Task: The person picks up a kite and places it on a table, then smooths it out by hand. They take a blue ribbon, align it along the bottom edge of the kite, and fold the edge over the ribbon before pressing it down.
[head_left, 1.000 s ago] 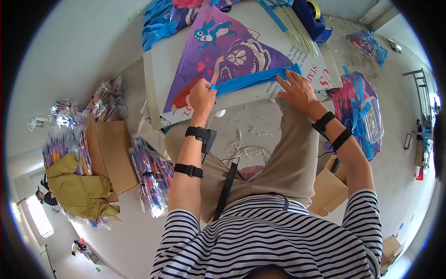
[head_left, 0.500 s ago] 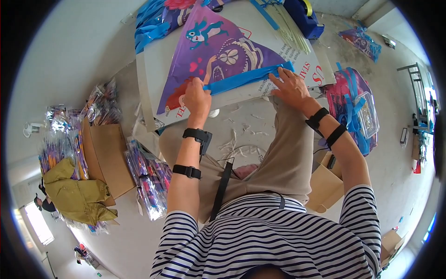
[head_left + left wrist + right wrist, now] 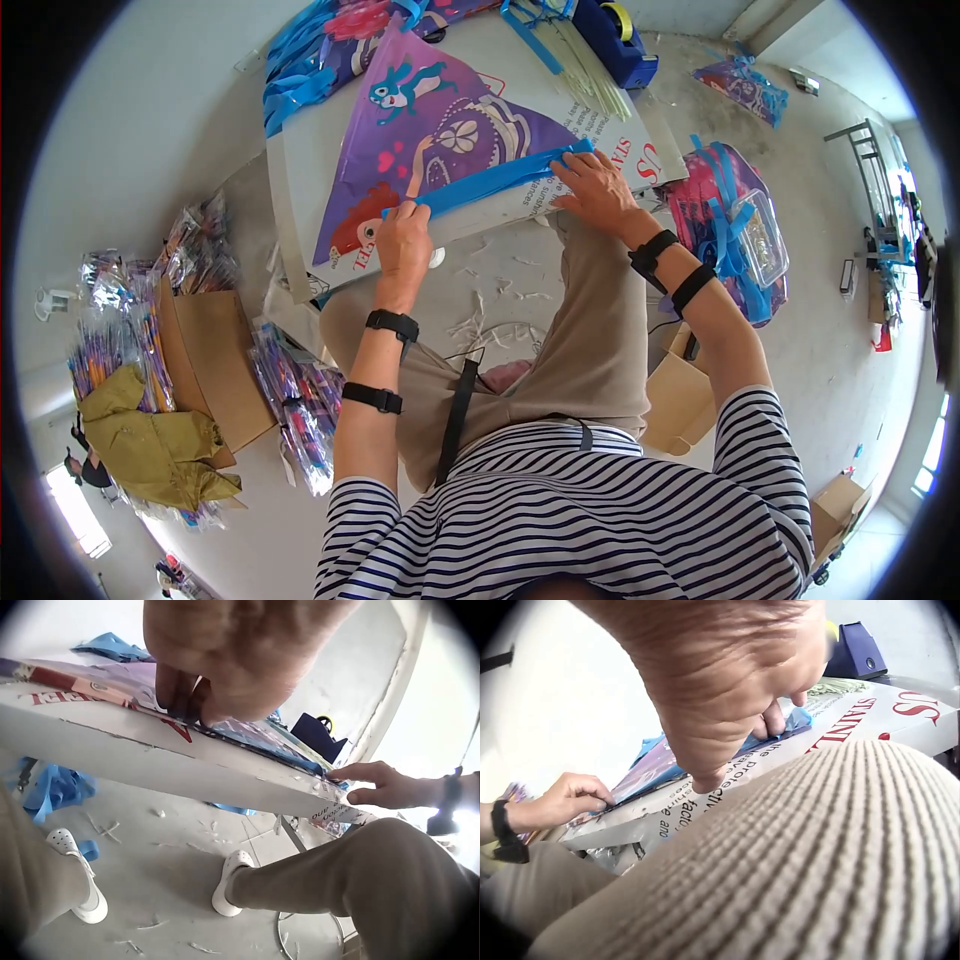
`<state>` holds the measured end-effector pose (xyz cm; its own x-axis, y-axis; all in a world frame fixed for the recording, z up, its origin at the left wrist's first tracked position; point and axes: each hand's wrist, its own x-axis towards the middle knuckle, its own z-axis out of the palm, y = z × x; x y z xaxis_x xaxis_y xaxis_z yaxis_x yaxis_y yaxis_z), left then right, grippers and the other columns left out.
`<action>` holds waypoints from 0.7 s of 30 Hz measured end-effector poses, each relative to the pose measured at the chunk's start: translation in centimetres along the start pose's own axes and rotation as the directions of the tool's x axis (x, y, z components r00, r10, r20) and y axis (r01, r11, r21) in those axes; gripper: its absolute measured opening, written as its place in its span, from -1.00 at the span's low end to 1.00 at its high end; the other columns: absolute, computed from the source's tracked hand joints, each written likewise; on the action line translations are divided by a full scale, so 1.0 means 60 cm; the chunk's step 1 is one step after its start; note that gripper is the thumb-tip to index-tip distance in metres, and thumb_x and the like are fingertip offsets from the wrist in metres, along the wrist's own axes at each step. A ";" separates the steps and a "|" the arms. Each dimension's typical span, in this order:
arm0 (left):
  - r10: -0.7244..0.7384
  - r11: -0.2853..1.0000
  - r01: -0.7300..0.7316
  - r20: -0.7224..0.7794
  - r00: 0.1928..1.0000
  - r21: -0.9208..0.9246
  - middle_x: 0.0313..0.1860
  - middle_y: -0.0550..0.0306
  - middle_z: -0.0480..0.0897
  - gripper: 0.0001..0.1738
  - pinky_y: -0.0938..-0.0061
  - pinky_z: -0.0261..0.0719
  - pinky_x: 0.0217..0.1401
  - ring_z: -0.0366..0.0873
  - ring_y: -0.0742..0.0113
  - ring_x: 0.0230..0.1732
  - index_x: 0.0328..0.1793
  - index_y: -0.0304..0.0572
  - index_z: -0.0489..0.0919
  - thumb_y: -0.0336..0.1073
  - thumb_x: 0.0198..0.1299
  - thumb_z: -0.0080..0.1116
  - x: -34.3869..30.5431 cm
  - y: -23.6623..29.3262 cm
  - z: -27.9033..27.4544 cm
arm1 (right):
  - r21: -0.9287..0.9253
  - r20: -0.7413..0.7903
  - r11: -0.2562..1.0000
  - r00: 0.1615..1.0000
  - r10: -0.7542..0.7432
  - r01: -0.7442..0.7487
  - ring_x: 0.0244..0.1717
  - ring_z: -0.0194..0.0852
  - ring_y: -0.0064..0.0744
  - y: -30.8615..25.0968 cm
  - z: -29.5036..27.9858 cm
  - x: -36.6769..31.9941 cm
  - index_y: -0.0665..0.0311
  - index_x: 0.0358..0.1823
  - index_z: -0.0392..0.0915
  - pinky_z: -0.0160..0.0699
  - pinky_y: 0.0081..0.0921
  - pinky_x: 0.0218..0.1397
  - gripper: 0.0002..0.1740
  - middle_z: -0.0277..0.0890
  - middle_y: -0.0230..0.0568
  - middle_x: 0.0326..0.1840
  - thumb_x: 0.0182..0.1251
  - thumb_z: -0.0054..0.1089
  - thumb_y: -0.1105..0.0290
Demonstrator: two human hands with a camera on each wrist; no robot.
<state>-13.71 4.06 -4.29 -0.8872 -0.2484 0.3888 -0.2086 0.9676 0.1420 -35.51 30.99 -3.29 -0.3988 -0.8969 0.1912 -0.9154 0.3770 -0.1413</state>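
A purple triangular sheet with cartoon prints (image 3: 400, 130) lies flat on a white board with red lettering (image 3: 300, 165). Along its near edge runs a blue strip (image 3: 490, 182). The left hand (image 3: 404, 252) pinches the strip's left end against the sheet's edge, beside the printed red hair; its curled fingers (image 3: 180, 701) show in the left wrist view. At the strip's right end, the right hand (image 3: 603, 200) rests with spread fingers, pressing on the strip. The right wrist view shows its thumb (image 3: 709, 780) on the board's lettering; the palm hides part of the strip.
A blue tape dispenser (image 3: 620, 45) and pale thin sticks (image 3: 590, 82) lie at the board's far right. Blue ribbons (image 3: 300, 75) hang at the far left. Packed bundles (image 3: 725, 220) stand to the right; a cardboard box (image 3: 215, 350) stands left. Scraps litter the floor.
The head view has shifted, so sheet, board and both hands appear further left. A bit of blue strip now shows left of the left fingers. The right hand still presses the strip's right end.
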 end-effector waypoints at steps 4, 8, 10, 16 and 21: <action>0.020 1.000 -0.020 0.028 0.999 0.011 -0.26 0.07 0.58 -0.71 0.15 0.62 -0.17 0.63 0.00 -0.19 -0.03 -0.07 0.74 -0.50 0.11 0.24 -0.003 0.006 -0.011 | -0.045 -0.030 0.999 1.000 -0.004 0.002 0.39 0.39 -0.12 0.024 0.008 -0.016 0.22 0.24 0.59 0.18 0.10 0.60 -0.38 0.52 -0.24 0.33 0.20 0.44 0.09; 0.053 0.995 -0.058 0.071 0.996 0.076 -0.24 0.08 0.56 -0.65 0.16 0.61 -0.08 0.61 0.02 -0.16 0.09 -0.02 0.77 -0.43 0.16 0.25 -0.006 0.005 -0.006 | -0.118 -0.105 0.992 0.994 0.023 -0.036 0.41 0.36 -0.09 0.032 -0.002 -0.028 0.26 0.21 0.61 0.15 0.11 0.62 -0.41 0.51 -0.20 0.34 0.23 0.41 0.09; 0.056 0.995 -0.061 0.072 0.996 0.083 -0.23 0.08 0.56 -0.65 0.15 0.61 -0.06 0.61 0.02 -0.15 0.09 -0.02 0.76 -0.43 0.15 0.27 -0.009 0.007 -0.007 | -0.132 -0.158 0.980 0.979 0.126 -0.148 0.50 0.28 -0.04 0.012 0.002 -0.024 0.29 0.26 0.58 0.07 0.10 0.66 -0.39 0.43 -0.14 0.43 0.28 0.37 0.06; 0.060 0.993 -0.067 0.082 0.995 0.094 -0.19 0.08 0.53 -0.60 0.15 0.60 -0.03 0.59 0.02 -0.13 0.12 -0.03 0.73 -0.43 0.11 0.29 -0.008 0.015 -0.011 | -0.005 -0.034 0.999 0.999 0.041 -0.041 0.72 -0.07 -0.02 -0.141 0.025 0.035 0.25 0.54 0.31 -0.12 0.10 0.72 -0.13 0.10 -0.07 0.69 0.35 0.27 -0.12; 0.046 0.993 -0.056 0.093 0.995 0.105 -0.08 0.08 0.55 -0.59 0.15 0.59 0.00 0.59 0.01 -0.12 0.13 -0.07 0.70 -0.44 0.11 0.29 -0.009 0.011 -0.002 | -0.006 0.089 0.979 0.975 0.202 -0.202 0.78 -0.25 -0.04 -0.129 0.058 0.048 0.26 0.66 0.10 -0.31 0.18 0.73 0.01 -0.06 -0.06 0.76 0.42 0.09 -0.30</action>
<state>-13.31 4.82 -4.31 -0.9304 -0.1984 0.3081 -0.2011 0.9793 0.0233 -29.39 24.71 -5.06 -0.5691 -0.8191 0.0715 -0.8161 0.5521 -0.1708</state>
